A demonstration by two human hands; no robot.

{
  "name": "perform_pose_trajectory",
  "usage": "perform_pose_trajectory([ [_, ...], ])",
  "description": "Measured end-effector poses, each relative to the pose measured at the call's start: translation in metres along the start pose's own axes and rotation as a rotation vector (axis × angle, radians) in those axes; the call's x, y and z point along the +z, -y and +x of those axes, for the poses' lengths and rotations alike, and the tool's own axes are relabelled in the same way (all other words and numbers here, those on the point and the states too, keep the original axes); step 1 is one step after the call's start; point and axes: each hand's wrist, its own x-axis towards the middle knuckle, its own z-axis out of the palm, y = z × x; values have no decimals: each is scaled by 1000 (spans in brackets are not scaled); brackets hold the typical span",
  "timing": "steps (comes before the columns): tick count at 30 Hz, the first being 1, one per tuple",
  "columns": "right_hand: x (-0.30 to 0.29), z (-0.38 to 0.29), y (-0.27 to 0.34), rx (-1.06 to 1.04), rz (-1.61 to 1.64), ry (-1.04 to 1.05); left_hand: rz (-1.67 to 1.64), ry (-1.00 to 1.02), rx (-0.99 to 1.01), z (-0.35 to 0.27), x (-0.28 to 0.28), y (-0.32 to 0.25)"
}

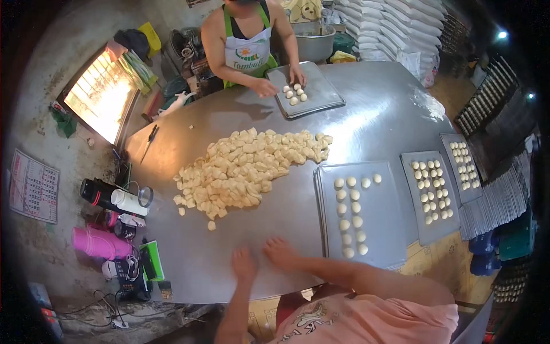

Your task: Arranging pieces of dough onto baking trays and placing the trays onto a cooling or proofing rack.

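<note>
My left hand (244, 262) is palm down and slightly blurred on the steel table (193, 258). To its right, my right hand (281, 253) also lies palm down near the table's front edge. Whether dough is under either palm is hidden. Beyond both hands spreads a big heap of cut dough pieces (245, 163), with one loose dough piece (211, 225) at its near side. Right of my hands, a stack of metal baking trays (378, 215) carries round dough balls (344, 224), two long columns and two more balls at the far end.
Across the table a co-worker (247, 47) handles dough balls on another metal tray (318, 94). Two filled trays (423, 228) stand at the right. A knife (149, 142) lies far left. Bottles (124, 201) and a pink container (101, 243) line the left edge.
</note>
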Motion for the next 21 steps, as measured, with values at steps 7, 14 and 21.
perform_pose_trajectory([
  [7, -60, -24, -55, 180, -53, 93, -296, 31, -299, -60, -52, 36],
  [14, -4, -16, -3, 14, -69, 55, -39, -44, 21, -9, -23, -27],
  [21, -42, -33, -47, 186, -110, -19, -193, 93, -121, -27, -77, 47],
])
